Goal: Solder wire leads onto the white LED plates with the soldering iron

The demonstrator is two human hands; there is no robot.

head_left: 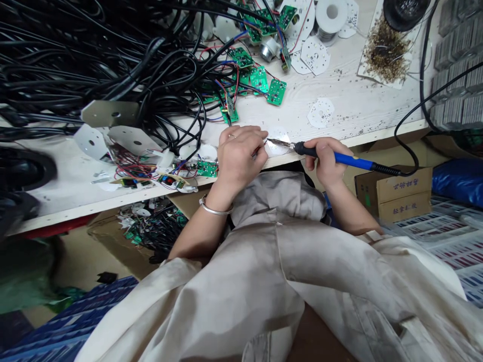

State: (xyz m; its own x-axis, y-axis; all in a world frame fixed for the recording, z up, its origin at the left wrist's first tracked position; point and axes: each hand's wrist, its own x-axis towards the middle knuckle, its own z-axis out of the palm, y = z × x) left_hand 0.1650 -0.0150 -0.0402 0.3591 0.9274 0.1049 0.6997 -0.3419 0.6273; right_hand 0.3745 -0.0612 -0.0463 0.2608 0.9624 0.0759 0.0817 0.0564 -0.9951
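Note:
My right hand (329,158) is closed round the handle of a blue soldering iron (350,161). Its metal tip points left, over a white circuit board (279,134) near the bench's front edge. Beside that tip my left hand (243,151) rests low over the bench with its fingers curled and pinched. What those fingers hold is hidden, though a bit of thin wire seems to show at the fingertips. Just left of this hand lies a green circuit board (207,169) with wired parts. Another white board (320,112) lies farther back on the bench.
Black cables (113,55) heap up at the left. Green boards (276,92) with wires lie at their ends. A solder spool (331,19) stands at the back. Brown crumbs (387,53) cover a pad at the right. The iron's cord (411,108) loops over the front edge.

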